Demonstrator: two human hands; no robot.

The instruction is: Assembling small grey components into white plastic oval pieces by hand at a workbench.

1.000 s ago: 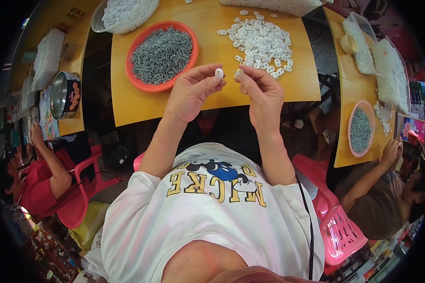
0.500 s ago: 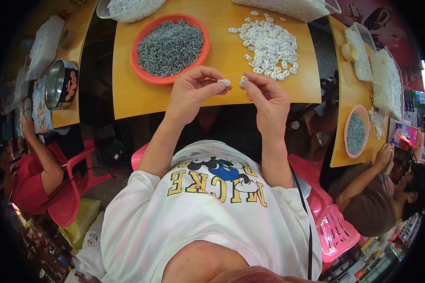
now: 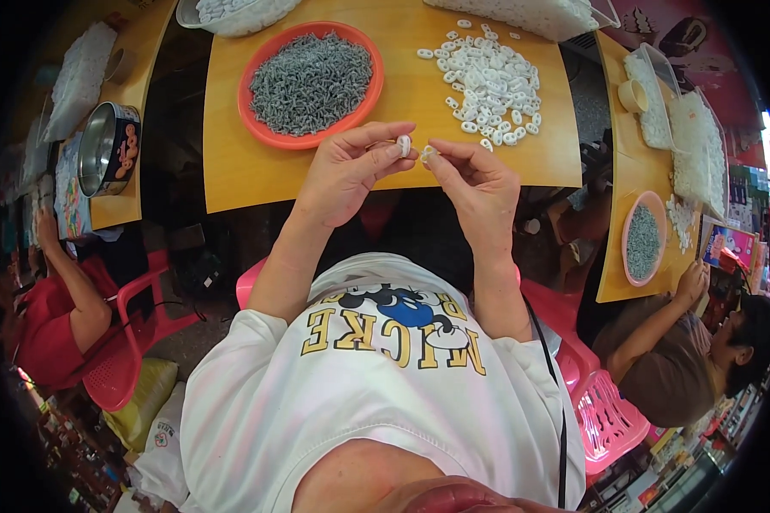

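My left hand [image 3: 351, 171] is pinching a white oval piece [image 3: 405, 145] between thumb and fingertips, its long axis running roughly straight away from my chest. Just to its right, my right hand [image 3: 479, 184] is closing thumb and finger on a small pale thing [image 3: 428, 153] — it is showing too little for me to tell which way it is pointing. The table [image 3: 406, 107] is running its near edge beneath my hands. Ahead of my left grip an orange-red bowl [image 3: 287, 141] is holding grey pieces [image 3: 312, 81]; ahead of my right, loose white ovals [image 3: 492, 85] are lying heaped — yellow tabletop is showing between them.
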